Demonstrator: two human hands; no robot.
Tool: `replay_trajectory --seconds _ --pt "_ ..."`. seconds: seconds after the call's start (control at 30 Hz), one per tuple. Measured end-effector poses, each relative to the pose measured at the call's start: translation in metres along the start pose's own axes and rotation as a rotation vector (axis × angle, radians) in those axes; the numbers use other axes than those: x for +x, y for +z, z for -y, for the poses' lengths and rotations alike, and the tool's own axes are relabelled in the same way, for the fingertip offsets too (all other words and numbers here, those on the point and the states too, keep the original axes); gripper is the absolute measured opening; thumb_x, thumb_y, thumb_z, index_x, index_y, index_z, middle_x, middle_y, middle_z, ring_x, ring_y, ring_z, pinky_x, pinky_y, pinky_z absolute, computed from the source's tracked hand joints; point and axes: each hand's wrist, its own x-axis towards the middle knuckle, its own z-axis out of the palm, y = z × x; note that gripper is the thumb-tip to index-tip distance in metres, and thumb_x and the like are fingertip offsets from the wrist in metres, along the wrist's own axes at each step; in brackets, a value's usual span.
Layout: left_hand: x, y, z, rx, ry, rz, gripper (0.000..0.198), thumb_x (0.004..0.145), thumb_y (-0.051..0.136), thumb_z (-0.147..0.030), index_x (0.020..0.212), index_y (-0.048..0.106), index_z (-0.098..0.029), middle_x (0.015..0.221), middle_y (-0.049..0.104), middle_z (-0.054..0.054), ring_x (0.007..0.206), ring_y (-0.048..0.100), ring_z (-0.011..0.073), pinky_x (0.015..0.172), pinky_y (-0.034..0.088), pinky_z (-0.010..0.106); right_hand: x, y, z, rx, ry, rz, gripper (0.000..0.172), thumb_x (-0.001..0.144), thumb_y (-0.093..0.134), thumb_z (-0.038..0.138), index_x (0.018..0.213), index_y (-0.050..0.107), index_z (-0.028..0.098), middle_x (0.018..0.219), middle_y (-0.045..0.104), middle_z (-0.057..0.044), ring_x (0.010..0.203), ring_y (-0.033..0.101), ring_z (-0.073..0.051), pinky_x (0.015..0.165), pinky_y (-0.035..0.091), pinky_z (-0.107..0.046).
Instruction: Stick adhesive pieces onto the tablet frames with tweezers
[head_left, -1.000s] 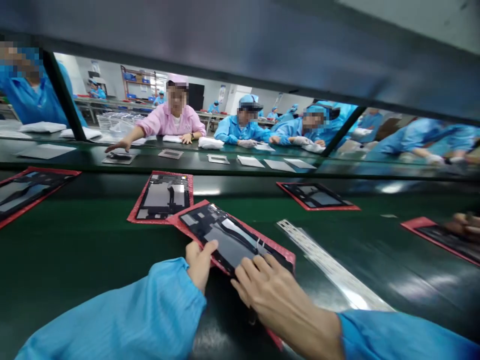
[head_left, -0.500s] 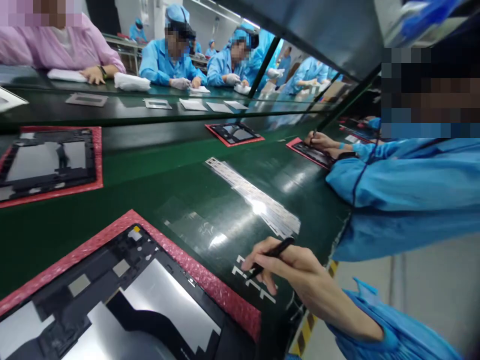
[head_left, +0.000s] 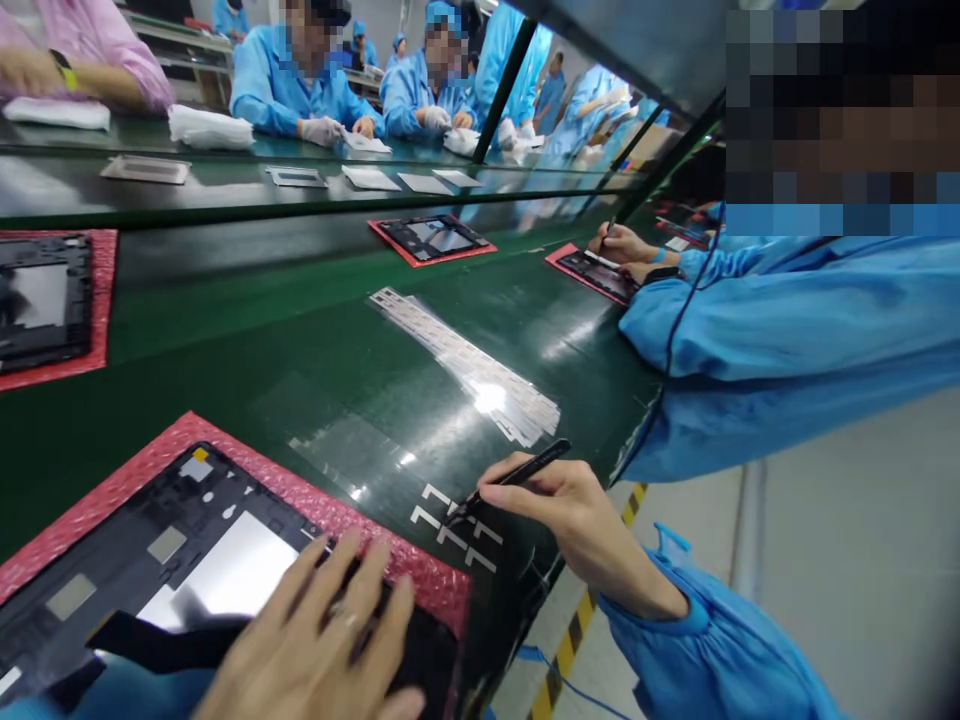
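Note:
My left hand (head_left: pixel 315 640) lies flat with fingers spread on the near corner of a black tablet frame (head_left: pixel 187 550), which rests on a red bubble-wrap mat (head_left: pixel 247 465). My right hand (head_left: pixel 570 510) pinches black tweezers (head_left: pixel 517 472). Their tip touches one of several small white strips (head_left: pixel 450 520) stuck on the green conveyor belt (head_left: pixel 300 340) near its edge.
A long clear liner strip (head_left: pixel 472 370) lies on the belt. More tablet frames on red mats sit at the left (head_left: pixel 45 300) and farther along (head_left: pixel 431 238). A co-worker in blue (head_left: pixel 787 330) works close on my right. Other workers sit across a second belt (head_left: pixel 225 185).
My left hand has come into view and settled on the tablet frame. My right hand has shifted slightly with the tweezers to the white strips. The view has swung right and down.

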Motion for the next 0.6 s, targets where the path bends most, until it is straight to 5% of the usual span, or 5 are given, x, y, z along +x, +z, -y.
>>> replay_trajectory --seconds 0.1,0.2,0.6 --pt "0.038 0.008 -0.006 0.297 0.244 0.026 0.040 0.070 0.055 -0.045 0.101 0.058 -0.020 0.109 0.057 0.012 0.096 0.054 0.0328 0.081 0.042 0.047 0.004 -0.003 -0.011 0.066 0.012 -0.043 0.010 0.067 0.064 0.026 0.066 0.063 0.016 0.060 0.058 0.002 0.059 0.051 -0.011 0.056 0.040 -0.024" --pt "0.053 0.015 -0.007 0.451 0.327 0.026 0.043 0.072 0.052 -0.045 0.102 0.057 -0.014 0.111 0.054 0.017 0.098 0.052 0.0362 0.078 0.043 0.049 0.006 -0.002 -0.016 0.128 0.021 -0.056 0.010 0.065 0.065 0.025 0.065 0.063 0.016 0.059 0.058 0.002 0.058 0.051 -0.011 0.056 0.040 -0.023" --pt "0.040 0.024 -0.002 0.546 0.278 -0.084 0.042 0.077 0.039 -0.052 0.103 0.056 -0.024 0.111 0.055 0.016 0.105 0.048 0.0322 0.082 0.040 0.051 0.022 0.013 -0.010 0.246 0.012 -0.020 0.006 0.063 0.066 0.023 0.060 0.064 0.018 0.055 0.057 0.003 0.054 0.050 -0.010 0.052 0.038 -0.023"
